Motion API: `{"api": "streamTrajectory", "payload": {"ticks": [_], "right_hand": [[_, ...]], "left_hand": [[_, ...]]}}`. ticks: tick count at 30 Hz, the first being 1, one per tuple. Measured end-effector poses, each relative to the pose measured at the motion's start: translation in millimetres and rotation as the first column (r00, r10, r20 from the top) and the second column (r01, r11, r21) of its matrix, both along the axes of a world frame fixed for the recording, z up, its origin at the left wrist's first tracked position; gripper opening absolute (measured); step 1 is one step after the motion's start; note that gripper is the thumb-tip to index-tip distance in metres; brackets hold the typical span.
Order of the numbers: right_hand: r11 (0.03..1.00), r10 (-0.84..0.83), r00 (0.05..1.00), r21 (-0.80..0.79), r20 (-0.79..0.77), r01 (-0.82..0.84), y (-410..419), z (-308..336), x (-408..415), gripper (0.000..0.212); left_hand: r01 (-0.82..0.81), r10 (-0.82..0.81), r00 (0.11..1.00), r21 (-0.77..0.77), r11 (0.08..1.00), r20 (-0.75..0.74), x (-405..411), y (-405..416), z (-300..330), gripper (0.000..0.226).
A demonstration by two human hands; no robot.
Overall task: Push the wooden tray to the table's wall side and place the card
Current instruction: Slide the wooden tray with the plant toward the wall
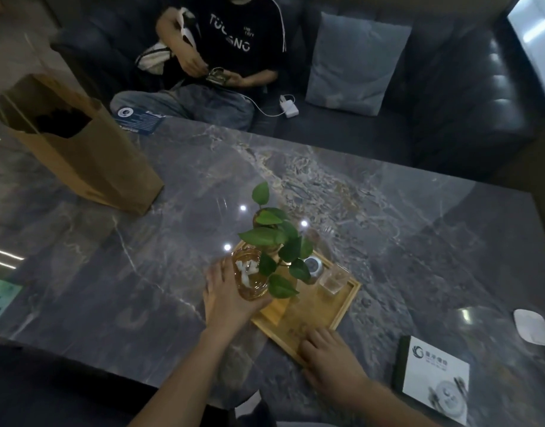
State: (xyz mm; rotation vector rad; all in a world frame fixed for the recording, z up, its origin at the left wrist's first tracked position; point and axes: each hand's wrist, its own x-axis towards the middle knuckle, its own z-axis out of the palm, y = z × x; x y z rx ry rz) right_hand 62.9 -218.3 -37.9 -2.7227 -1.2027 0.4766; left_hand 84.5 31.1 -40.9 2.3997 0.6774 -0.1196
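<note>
A light wooden tray lies on the dark marble table, near its front edge. The tray carries a green leafy plant, an amber glass dish, a small round metal object and a clear glass cup. My left hand lies flat against the tray's left side, fingers beside the amber dish. My right hand rests on the tray's near corner. A white card with a logo lies on the table at the right, apart from both hands.
A tall brown paper bag stands at the back left. A white flat device lies at the right edge, a green card at the left edge and a blue card at the far edge. A person sits on the dark sofa behind the table.
</note>
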Motion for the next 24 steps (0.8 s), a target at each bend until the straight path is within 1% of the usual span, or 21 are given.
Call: {"api": "streamTrajectory", "payload": {"ticks": [4,13,20,24], "right_hand": [[1.0,-0.019,1.0,-0.024,0.007,0.019,0.6,0.6,0.2,0.025],[0.999,-0.052,0.998,-0.003,-0.028,0.052,1.8,1.7,-0.4,0.018],[0.998,-0.058,0.996,-0.036,-0.069,0.056,2.2,5.7,3.3,0.019],[0.997,-0.072,0.996,-0.037,-0.05,0.07,0.9,7.2,5.9,0.018]], "left_hand": [[-0.03,0.034,0.997,-0.054,0.998,0.076,2.4,-0.3,-3.5,0.12],[-0.045,0.052,0.992,-0.067,0.997,0.113,6.2,1.5,-5.4,0.111],[-0.059,0.065,0.992,-0.062,0.996,0.11,7.2,1.3,-2.8,0.111],[-0.048,0.055,0.991,-0.059,0.997,0.121,9.7,-4.3,-1.8,0.11]]}}
